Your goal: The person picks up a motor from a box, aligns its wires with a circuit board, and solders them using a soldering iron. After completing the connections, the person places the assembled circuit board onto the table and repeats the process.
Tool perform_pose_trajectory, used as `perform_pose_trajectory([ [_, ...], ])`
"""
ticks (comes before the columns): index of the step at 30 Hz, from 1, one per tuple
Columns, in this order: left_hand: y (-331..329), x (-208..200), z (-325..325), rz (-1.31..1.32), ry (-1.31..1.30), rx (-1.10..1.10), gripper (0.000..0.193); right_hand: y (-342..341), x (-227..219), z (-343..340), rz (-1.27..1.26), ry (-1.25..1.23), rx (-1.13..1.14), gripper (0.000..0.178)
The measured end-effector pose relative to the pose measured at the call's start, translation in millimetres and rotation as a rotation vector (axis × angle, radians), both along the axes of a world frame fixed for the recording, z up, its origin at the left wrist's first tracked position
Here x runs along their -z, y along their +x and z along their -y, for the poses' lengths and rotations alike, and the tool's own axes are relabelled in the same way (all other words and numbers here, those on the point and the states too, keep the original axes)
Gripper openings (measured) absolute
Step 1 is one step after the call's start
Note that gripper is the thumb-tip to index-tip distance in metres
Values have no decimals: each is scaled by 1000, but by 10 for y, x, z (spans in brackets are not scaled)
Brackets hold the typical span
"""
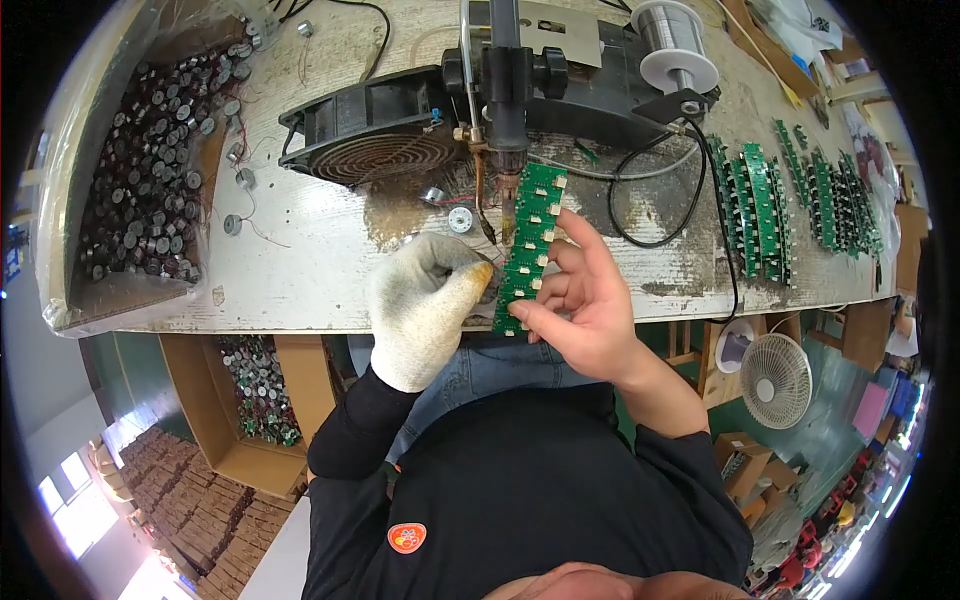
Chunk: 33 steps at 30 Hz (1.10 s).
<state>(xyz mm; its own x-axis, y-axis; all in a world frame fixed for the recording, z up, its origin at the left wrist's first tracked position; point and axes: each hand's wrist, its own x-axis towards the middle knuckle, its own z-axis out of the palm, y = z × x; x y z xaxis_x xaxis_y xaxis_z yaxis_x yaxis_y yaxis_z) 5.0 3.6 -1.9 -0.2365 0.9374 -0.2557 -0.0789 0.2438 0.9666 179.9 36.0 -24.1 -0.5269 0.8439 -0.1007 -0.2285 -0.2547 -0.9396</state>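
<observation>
My bare right hand (592, 310) grips a long green circuit board strip (527, 262) with white connectors along its right side. Thumb and fingers hold the strip near its lower half. My left hand (425, 305), in a white glove with a yellowed fingertip, is closed in a pinch beside the strip's left edge. What it pinches is mostly hidden; a dark rounded bit shows under the fingers. An upright soldering iron (508, 190) points down at the strip's left edge, with a thin solder feed tube (482, 195) beside it. Just beyond my glove lies a small round motor (460, 219).
A plastic-lined box of small motors (150, 170) stands at the left. A black fan (375, 135) and a solder wire spool (675, 45) sit at the back. More green board strips (760, 215) lie at the right, near a looping black cable (612, 205). An open carton (255, 465) stands below the table.
</observation>
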Motion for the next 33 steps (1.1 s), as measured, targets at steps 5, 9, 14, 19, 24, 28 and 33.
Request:
perform_pose_trajectory([
  [5,31,-6,11,79,-26,-14,9,13,8,11,38,-1,-3,83],
  [9,10,19,15,24,-14,5,9,16,-43,10,31,-58,-29,83],
  [14,-13,24,19,25,-21,24,10,24,-34,17,38,-42,-56,84],
  [19,-23,32,6,7,-20,22,9,8,-29,11,26,-51,-51,84],
  [24,-40,48,-24,-37,17,36,10,1,-59,4,12,-48,-51,84],
  [28,0,-17,-26,17,-12,17,10,19,-91,-5,12,-49,-57,84],
  [33,28,-6,-26,-1,-17,17,9,36,-55,-7,30,-55,-66,83],
])
